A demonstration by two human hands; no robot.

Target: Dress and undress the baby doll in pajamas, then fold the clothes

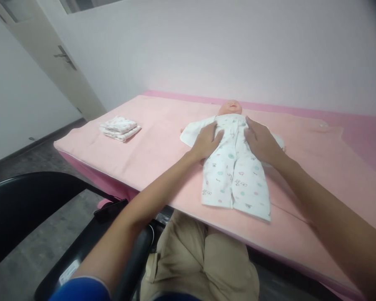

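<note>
Head view: left hand [207, 142] and right hand [260, 141] rest open on patterned trousers [221, 171], apparently laid over the doll [230, 107], near the front edge of the tabletop [163, 138]; smooth evenly, pressing lightly.

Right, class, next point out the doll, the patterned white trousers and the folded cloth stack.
Doll [232, 108]: head-camera view, on its head.
Patterned white trousers [232, 150]: head-camera view, on the middle of the front.
Folded cloth stack [119, 126]: head-camera view, on its top.
</note>
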